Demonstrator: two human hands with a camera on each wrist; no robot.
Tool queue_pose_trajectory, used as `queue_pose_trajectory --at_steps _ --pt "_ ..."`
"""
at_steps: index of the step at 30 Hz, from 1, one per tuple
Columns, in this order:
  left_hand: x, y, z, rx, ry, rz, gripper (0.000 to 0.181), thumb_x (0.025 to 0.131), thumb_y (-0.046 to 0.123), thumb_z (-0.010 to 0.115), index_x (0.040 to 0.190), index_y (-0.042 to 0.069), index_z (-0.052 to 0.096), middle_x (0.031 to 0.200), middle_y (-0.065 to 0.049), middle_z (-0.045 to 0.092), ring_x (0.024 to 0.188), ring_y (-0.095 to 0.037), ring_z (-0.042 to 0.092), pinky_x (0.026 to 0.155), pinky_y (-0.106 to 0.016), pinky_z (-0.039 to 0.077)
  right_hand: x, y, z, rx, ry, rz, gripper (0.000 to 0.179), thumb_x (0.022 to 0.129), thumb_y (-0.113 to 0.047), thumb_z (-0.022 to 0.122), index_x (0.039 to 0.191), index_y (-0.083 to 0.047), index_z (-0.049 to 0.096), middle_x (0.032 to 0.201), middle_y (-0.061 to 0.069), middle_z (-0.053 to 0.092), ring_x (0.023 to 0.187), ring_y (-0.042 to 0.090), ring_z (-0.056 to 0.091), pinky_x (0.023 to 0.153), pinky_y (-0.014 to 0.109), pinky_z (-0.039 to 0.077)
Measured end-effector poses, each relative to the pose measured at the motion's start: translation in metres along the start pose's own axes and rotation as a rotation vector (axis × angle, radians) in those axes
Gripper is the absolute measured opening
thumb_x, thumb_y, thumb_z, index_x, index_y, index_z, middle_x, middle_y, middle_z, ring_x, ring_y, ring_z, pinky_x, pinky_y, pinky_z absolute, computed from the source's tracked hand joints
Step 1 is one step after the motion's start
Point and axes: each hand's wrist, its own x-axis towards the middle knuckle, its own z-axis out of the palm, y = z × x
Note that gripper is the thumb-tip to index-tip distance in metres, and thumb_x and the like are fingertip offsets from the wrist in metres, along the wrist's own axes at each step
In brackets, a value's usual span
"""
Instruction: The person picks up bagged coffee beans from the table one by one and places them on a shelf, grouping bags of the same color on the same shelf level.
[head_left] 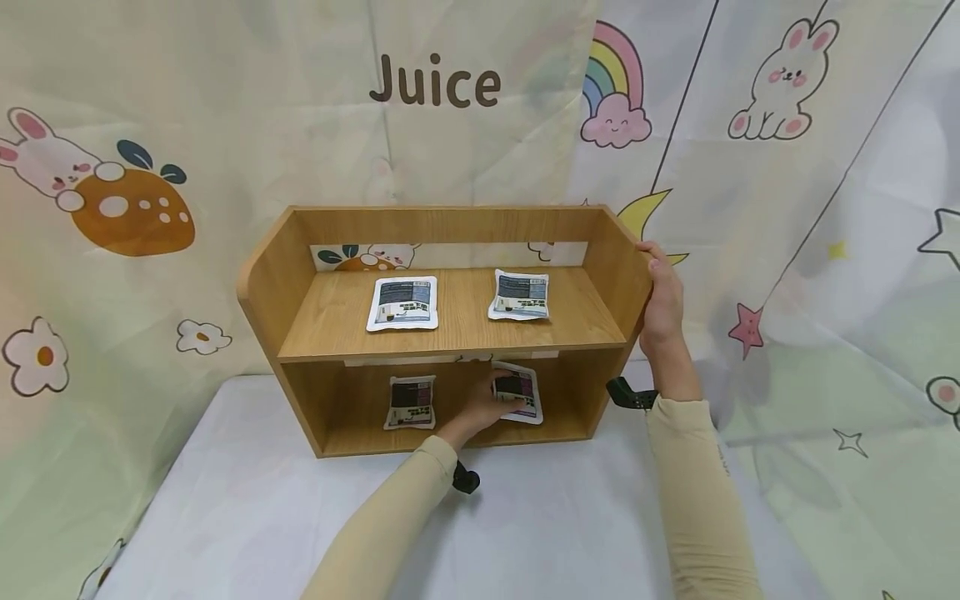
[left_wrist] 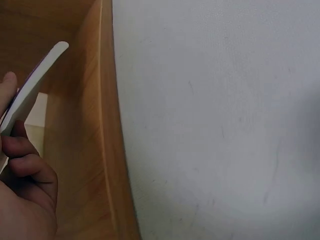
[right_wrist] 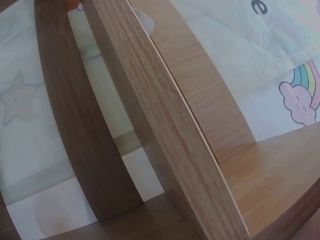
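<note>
In the lower compartment of a two-tier wooden shelf (head_left: pixel 461 321), my left hand (head_left: pixel 478 407) pinches a flat white pouch (head_left: pixel 532 385) with a dark printed label. The left wrist view has this pouch (left_wrist: pixel 36 82) edge-on, between the thumb and the curled fingers (left_wrist: pixel 32 167), tilted inside the compartment. My right hand (head_left: pixel 663 302) grips the shelf's right side panel near its upper front edge, fingers bent over the rim. To the left of my left hand, a second dark-labelled pouch (head_left: pixel 411 403) lies on the lower board.
Two pouches with blue labels lie on the upper board, one left of centre (head_left: pixel 405 302) and one on the right (head_left: pixel 520 295). The shelf stands on a white-covered table (head_left: pixel 540 508). Behind it hangs a printed cloth (head_left: pixel 300 125) with cartoon figures.
</note>
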Motion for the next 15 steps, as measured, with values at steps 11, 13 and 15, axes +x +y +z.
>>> queue_pose_trajectory --at_steps 11,13,15 --pt "0.005 -0.0105 0.0073 -0.075 -0.023 -0.053 0.067 0.083 0.03 0.079 0.139 0.013 0.047 0.143 -0.011 0.04 0.127 -0.028 0.04 0.107 -0.046 0.032 -0.0009 -0.0016 -0.0005 -0.015 -0.014 -0.029 0.045 0.102 -0.043 0.032 0.134 -0.02 0.053 0.13 0.007 0.046 0.115 0.024 0.041 0.091 0.044 0.03" --pt "0.0047 -0.0095 0.0082 -0.079 -0.016 -0.06 0.067 0.083 0.028 0.078 0.14 0.012 0.046 0.143 -0.011 0.039 0.128 -0.03 0.039 0.107 -0.047 0.031 -0.0008 -0.0016 -0.0006 -0.011 -0.016 -0.034 0.044 0.102 -0.042 0.032 0.133 -0.019 0.053 0.13 0.007 0.046 0.116 0.024 0.04 0.091 0.044 0.03" --pt "0.0047 -0.0082 0.0089 -0.082 -0.011 -0.062 0.066 0.084 0.026 0.077 0.14 0.011 0.045 0.143 -0.012 0.038 0.128 -0.03 0.039 0.107 -0.048 0.031 -0.0001 -0.0021 -0.0003 -0.009 -0.019 -0.039 0.044 0.102 -0.042 0.032 0.133 -0.019 0.053 0.131 0.007 0.046 0.116 0.025 0.04 0.092 0.044 0.03"
